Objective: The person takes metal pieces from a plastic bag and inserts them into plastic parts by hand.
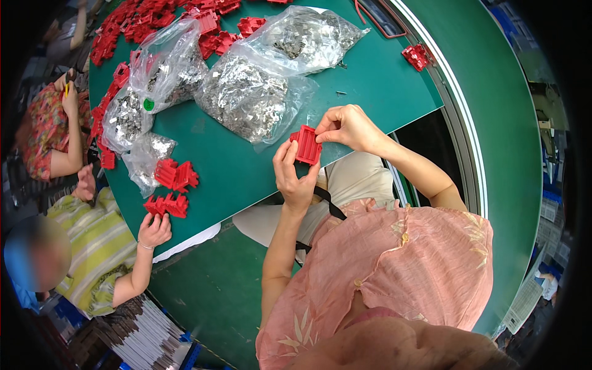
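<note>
My left hand [295, 176] grips a red plastic housing [308, 145] with long parallel slots, thumb and fingers at its lower and left sides. The housing is held just over the near edge of the green table. At its right edge, the thumb and fingertips of my right hand [350, 128] are pinched together against it. Whatever may be between those fingertips is too small to make out. Just beyond my hands lies a clear plastic bag [246, 98] full of small silvery metal pieces.
More clear bags of metal pieces [308, 40] and a pile of red housings [139, 21] cover the far left. One red housing [417, 57] sits by the table's right edge. At left, a co-worker's hand [154, 231] touches red housings [166, 205]. Another person sits beyond.
</note>
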Tool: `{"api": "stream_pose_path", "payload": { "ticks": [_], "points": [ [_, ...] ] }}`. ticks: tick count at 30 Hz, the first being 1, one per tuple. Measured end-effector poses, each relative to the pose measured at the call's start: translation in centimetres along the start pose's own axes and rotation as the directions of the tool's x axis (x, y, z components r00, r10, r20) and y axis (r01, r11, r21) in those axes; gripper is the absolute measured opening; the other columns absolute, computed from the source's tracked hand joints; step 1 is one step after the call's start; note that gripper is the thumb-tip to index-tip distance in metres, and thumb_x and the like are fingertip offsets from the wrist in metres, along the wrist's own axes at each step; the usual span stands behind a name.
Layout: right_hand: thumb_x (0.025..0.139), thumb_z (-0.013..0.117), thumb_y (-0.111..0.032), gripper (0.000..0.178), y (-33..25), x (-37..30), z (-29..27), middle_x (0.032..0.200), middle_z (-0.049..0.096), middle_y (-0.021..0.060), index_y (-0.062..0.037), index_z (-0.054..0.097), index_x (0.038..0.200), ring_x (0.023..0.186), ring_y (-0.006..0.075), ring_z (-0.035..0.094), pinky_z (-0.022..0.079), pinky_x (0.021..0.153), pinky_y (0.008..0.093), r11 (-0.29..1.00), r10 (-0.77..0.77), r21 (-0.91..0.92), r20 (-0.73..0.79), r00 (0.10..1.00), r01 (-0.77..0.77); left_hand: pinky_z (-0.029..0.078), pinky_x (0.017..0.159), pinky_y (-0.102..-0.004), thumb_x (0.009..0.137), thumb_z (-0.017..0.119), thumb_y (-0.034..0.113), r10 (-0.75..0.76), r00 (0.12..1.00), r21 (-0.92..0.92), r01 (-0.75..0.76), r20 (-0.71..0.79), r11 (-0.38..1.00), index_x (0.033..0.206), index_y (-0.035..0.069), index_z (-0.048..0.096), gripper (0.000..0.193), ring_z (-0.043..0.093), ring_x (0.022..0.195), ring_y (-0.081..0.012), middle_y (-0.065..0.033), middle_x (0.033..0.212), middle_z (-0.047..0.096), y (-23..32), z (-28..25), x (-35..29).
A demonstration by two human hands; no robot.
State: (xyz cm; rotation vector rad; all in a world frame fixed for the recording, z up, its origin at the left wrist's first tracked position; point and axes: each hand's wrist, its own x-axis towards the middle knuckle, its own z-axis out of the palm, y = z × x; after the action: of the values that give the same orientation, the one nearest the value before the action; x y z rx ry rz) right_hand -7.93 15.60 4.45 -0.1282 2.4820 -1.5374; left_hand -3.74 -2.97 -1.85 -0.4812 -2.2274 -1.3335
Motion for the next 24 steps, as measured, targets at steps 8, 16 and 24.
{"api": "stream_pose_path", "payload": {
  "ticks": [8,16,24],
  "points": [
    [0.074,0.082,-0.011,0.017,1.4,0.1,0.2,0.077,0.065,0.0053,-0.0009,0.07,0.081,0.069,0.0141,0.06,0.047,0.06,0.0297,0.973,0.166,0.143,0.11,0.98,-0.181,0.052,0.088,-0.0404,0.067,0.084,0.001,0.051,0.999,0.006,-0.051,0.017,0.999,0.123,0.0,0.058,0.063,0.061,0.106,-0.0338,-0.0186,0.119,0.059,-0.4,0.0,-0.4],
    [0.075,0.082,-0.013,0.018,1.7,-1.3,0.8,0.074,0.064,0.0048,-0.0014,0.07,0.08,0.063,0.013,0.058,0.045,0.056,0.0267,0.944,-0.29,-0.204,-0.135,0.947,0.26,0.053,0.089,-0.0413,0.066,0.081,-0.004,0.073,0.997,0.025,-0.073,0.001,0.997,0.125,0.0,0.055,0.065,0.06,0.108,-0.0351,-0.0208,0.12,0.058,-0.4,0.4,-0.5],
    [0.077,0.082,-0.016,0.02,1.5,-1.3,0.0,0.072,0.064,0.0055,-0.0003,0.07,0.079,0.063,0.0117,0.058,0.046,0.056,0.0275,0.993,-0.116,-0.038,-0.084,0.99,0.113,0.052,0.088,-0.0401,0.067,0.085,0.001,0.087,0.996,0.04,-0.086,-0.032,0.995,0.124,0.0,0.057,0.063,0.062,0.106,-0.0335,-0.0185,0.12,0.06,-0.5,0.9,-0.9]
  ]
}}
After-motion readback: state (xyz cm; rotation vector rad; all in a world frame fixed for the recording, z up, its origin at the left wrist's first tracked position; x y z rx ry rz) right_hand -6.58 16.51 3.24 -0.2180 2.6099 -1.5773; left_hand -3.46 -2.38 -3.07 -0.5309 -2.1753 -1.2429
